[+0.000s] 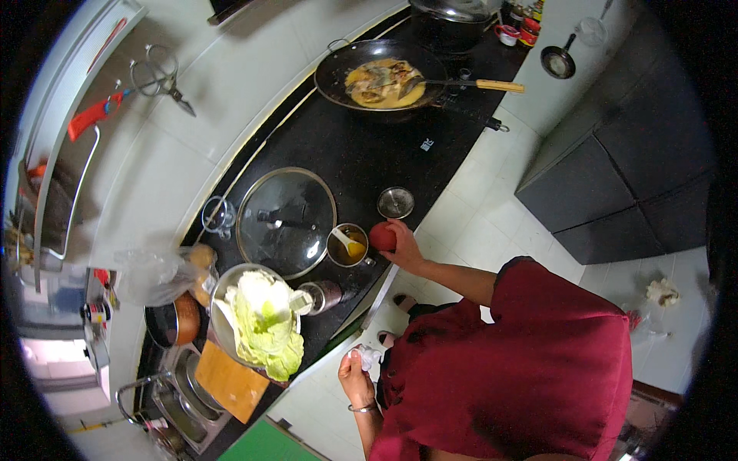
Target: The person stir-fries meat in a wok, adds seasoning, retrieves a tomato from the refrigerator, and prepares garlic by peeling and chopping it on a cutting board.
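My right hand (405,251) grips a dark red round object (382,237) at the counter's front edge; whether it is a lid or a container I cannot tell. Just beyond it lies a round metal-rimmed dish or lid (395,203). Beside it stands a metal mug (331,253) with yellow-orange liquid and a white spoon (346,237) in it. Lower down, my left hand (357,377) pinches a crumpled white tissue (367,356) in front of my body, off the counter.
On the counter (346,150) are a wok (328,75) of yellowish stew with a wooden-handled spatula (500,86), a glass lid (277,199), and a metal bowl (222,322) of napa cabbage (267,322). A wooden cutting board (230,380) overlaps the sink (187,415). Scissors (164,80) hang on the wall.
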A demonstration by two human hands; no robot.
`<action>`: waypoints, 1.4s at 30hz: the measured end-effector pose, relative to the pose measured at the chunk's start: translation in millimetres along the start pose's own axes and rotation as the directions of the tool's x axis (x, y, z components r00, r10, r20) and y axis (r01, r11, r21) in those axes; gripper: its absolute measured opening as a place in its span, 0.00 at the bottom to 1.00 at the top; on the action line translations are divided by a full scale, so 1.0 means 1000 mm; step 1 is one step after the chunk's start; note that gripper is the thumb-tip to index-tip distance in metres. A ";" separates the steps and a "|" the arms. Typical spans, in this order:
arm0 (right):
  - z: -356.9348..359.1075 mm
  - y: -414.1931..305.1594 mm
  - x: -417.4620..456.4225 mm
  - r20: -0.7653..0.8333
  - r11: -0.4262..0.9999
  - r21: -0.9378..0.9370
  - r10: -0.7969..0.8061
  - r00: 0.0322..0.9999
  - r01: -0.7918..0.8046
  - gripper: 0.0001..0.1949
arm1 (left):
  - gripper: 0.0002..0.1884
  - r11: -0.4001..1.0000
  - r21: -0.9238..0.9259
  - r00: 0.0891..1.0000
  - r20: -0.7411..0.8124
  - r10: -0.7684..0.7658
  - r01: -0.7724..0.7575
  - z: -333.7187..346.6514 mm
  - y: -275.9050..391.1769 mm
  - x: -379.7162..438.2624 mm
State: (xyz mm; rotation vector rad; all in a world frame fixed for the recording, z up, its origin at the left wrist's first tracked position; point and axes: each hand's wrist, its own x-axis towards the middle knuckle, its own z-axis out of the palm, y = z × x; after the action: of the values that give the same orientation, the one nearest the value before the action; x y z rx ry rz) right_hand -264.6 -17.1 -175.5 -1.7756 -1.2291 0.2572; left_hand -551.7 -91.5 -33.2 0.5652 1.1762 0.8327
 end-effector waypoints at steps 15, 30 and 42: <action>-0.064 -0.145 -0.048 0.527 0.886 0.432 -0.400 0.750 0.170 0.16 | 0.02 0.995 0.095 0.968 0.248 -0.027 0.003 0.037 0.012 0.034; -0.032 -0.189 -0.068 0.612 0.919 0.369 -0.352 0.708 0.138 0.05 | 0.18 0.981 -0.092 0.947 0.290 -0.139 0.172 -0.005 0.015 0.002; 0.016 -0.238 -0.102 0.799 0.861 0.495 -0.504 0.329 0.115 0.10 | 0.03 0.975 -0.190 0.989 -0.106 0.100 -0.118 -0.084 -0.022 -0.036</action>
State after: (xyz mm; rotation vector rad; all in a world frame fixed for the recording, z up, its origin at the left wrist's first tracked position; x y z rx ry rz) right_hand -471.9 -76.2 -31.8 -0.9224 -2.1109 1.2993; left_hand -631.3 -136.7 -55.1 0.4342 1.1425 1.0671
